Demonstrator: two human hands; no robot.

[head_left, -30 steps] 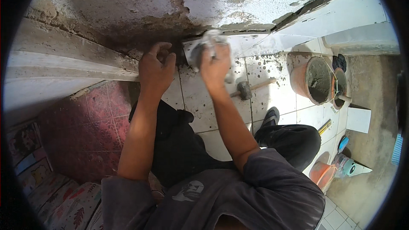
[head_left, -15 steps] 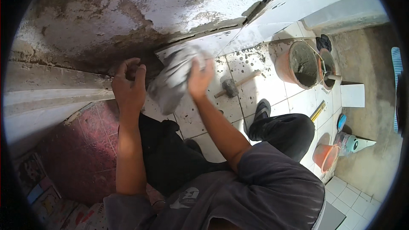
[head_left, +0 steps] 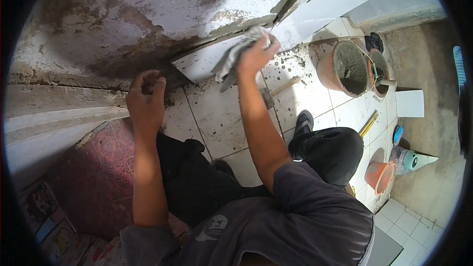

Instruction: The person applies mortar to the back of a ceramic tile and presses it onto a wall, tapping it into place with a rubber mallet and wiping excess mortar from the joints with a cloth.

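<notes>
In my right hand (head_left: pixel 255 55) is a crumpled grey cloth (head_left: pixel 231 61), slightly blurred, its loose part hanging to the left of my fingers. The cloth lies over the white wall tile (head_left: pixel 199 64) set low along the wall; whether it presses on the tile I cannot tell. My left hand (head_left: pixel 146 96) hovers by the wall's corner ledge (head_left: pixel 74 101), fingers loosely curled, thumb apart, nothing visible in it. Below the cloth a mallet (head_left: pixel 267 97) with a dark head and wooden handle lies on the speckled white floor tiles (head_left: pixel 214 123), partly hidden by my right forearm.
A bucket of wet mortar (head_left: pixel 350 71) stands at right, with a second bucket (head_left: pixel 378 71) beside it. Farther right are a loose white tile (head_left: pixel 410 103), a yellow tool (head_left: pixel 368 124), an orange pail (head_left: pixel 379 177) and a clear bottle (head_left: pixel 398 160). Red flooring (head_left: pixel 93 167) lies at left.
My right hand has carried the cloth up and to the right, onto the wall tile. More of the floor by my left hand shows. My left hand has barely moved.
</notes>
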